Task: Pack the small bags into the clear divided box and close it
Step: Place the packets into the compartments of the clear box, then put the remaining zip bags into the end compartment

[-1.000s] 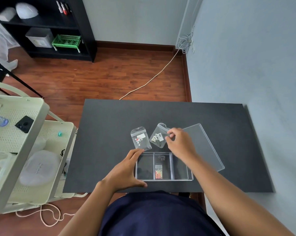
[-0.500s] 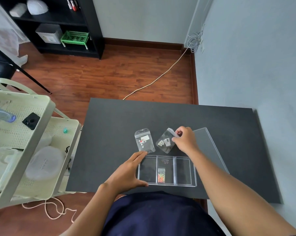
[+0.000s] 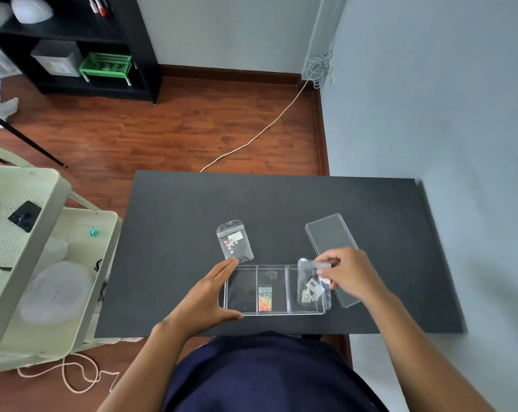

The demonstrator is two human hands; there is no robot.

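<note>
Head view, right hand [image 3: 351, 276] holding bag [image 3: 310, 285] (over box [image 3: 275, 313])

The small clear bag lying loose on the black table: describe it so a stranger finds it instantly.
On the black table, look just beyond the clear divided box, at its far left corner. The small clear zip bag lies flat there, untouched, holding white flower pieces and one red; the others are boxed or held.

The divided box [image 3: 275, 289] sits on the counter [image 3: 177, 221] near its front edge. One small bag [image 3: 264, 298] lies in the middle compartment. A second bag [image 3: 311, 285] stands in the right compartment, pinched at its top by the right hand [image 3: 348, 273]. The left hand [image 3: 205, 298] rests against the box's left wall. A third bag [image 3: 234, 241] lies just behind the box's left end; the lid [image 3: 332, 245] lies to the right of the box, reaching further back. A cart [image 3: 37, 263] stands left of the counter — a shelf [image 3: 73, 46] is far behind.
</note>
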